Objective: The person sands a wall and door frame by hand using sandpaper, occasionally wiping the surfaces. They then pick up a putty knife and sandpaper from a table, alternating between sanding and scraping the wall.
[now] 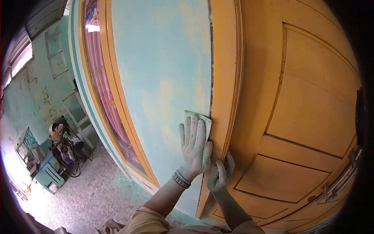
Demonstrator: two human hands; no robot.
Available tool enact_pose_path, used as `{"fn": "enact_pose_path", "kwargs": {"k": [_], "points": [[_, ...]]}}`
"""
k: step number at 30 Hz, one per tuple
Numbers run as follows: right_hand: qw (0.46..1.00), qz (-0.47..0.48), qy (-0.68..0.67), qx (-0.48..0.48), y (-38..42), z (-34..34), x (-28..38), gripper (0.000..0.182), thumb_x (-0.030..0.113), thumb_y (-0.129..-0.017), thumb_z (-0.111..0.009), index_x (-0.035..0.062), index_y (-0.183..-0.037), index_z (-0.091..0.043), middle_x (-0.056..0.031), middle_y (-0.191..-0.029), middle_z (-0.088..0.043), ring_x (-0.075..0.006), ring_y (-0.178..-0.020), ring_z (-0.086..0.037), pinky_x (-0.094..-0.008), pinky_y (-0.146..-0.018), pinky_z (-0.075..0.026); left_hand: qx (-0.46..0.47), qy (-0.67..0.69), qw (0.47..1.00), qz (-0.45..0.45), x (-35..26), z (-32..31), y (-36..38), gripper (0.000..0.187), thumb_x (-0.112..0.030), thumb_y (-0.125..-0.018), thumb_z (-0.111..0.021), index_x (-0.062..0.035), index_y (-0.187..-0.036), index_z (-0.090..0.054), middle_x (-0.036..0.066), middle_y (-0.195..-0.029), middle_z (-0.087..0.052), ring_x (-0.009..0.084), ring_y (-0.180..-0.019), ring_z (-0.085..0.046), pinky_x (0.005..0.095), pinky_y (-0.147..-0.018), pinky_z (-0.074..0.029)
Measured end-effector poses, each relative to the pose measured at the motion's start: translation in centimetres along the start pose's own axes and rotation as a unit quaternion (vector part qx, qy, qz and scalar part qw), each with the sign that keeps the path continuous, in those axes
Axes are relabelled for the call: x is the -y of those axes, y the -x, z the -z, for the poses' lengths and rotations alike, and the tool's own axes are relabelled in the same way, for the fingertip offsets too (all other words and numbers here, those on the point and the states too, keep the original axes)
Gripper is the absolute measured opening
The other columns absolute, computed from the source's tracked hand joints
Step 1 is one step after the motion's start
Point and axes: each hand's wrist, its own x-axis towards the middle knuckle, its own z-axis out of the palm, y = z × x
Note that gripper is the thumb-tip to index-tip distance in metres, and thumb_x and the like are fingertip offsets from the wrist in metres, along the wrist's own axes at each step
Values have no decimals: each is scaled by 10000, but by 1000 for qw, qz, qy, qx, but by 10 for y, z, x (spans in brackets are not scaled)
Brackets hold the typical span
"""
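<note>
My left hand [193,148] lies flat against the pale blue wall [156,58], holding a sheet of sandpaper [205,121] under its fingers. The sheet's upper edge and right corner show beyond the fingertips, close to the orange door frame [224,78]. Whitish dust covers this hand, and a patterned bracelet [181,179] circles its wrist. Just below and to the right, my right hand [221,173] is curled around the edge of the door frame. Its thumb and fingers grip the wood, and part of the palm is hidden. Yellowish patches show through the wall's paint.
An orange panelled door [311,93] with a metal bolt [335,187] stands at the right. On the left are a window with a pink curtain [103,74], a ladder [62,72] and a cluttered teal cabinet [48,171] on the speckled floor [89,199].
</note>
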Motion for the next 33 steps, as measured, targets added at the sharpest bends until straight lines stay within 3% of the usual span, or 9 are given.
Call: {"fn": "enact_pose_path", "kwargs": {"k": [3,5,8,11,16,22,24,28,33], "points": [[1000,-18,2,11,2,-1,1,247,71,-994,-490,22,-1232,-529,-333,-1363,-396,-438,-1238,-473,-462,-982,-450,35,-85,996,15,14,7,-51,643,-177,-918,-442,71,-1486,-269,309,-1543,-230,481,-1452,-157,601,-1161,-69],[999,-12,29,35,7,1,-1,274,77,-1003,-434,-4,-1259,-494,-337,-1377,-376,-421,-1221,-498,-451,-962,-464,-109,-13,992,-58,39,17,-137,576,-166,-956,-420,-35,-1505,-307,236,-1559,-262,447,-1457,-174,611,-1153,-80],[998,8,41,41,4,0,-6,286,70,-1008,-404,-30,-1267,-475,-344,-1376,-368,-417,-1207,-512,-448,-951,-475,-146,-40,983,-107,63,33,-209,547,-174,-978,-412,-45,-1502,-322,213,-1551,-299,450,-1443,-210,638,-1136,-75],[998,10,38,40,6,1,-4,287,59,-1008,-403,-45,-1265,-474,-350,-1369,-368,-422,-1204,-509,-457,-955,-478,-148,-37,984,-90,62,28,-167,537,-166,-974,-420,-33,-1489,-351,209,-1538,-331,451,-1433,-241,627,-1141,-67],[999,-18,-2,40,5,-1,2,311,68,-974,-534,17,-1279,-503,-344,-1389,-352,-440,-1252,-455,-477,-985,-430,-51,-16,997,54,52,6,30,570,-213,-983,-359,93,-1462,-314,304,-1545,-235,475,-1461,-126,578,-1167,-10],[997,10,11,70,-62,-8,3,454,162,-907,-682,16,-1303,-514,-365,-1438,-283,-484,-1293,-403,-483,-1036,-397,-116,-44,987,-104,103,43,-171,543,-213,-1000,-377,27,-1484,-322,255,-1560,-245,416,-1470,-164,523,-1186,-79],[998,19,-14,66,-73,-10,-6,500,201,-882,-726,15,-1299,-524,-377,-1447,-264,-495,-1305,-386,-479,-1036,-403,-134,-59,987,-59,91,57,-223,571,-251,-986,-352,107,-1431,-341,295,-1510,-311,428,-1437,-235,467,-1189,-151],[998,10,-7,68,-65,-9,-5,543,209,-873,-738,15,-1327,-513,-393,-1463,-236,-498,-1329,-367,-496,-1010,-434,-119,-16,988,-95,104,41,-134,556,-232,-1001,-379,24,-1490,-313,233,-1563,-259,373,-1480,-168,500,-1193,-93],[997,-4,26,71,-62,-9,1,524,191,-886,-719,10,-1331,-511,-398,-1466,-237,-509,-1333,-360,-509,-999,-444,-19,-50,996,66,77,22,38,590,-243,-990,-361,96,-1468,-293,319,-1538,-229,466,-1456,-157,558,-1176,-84]]}}
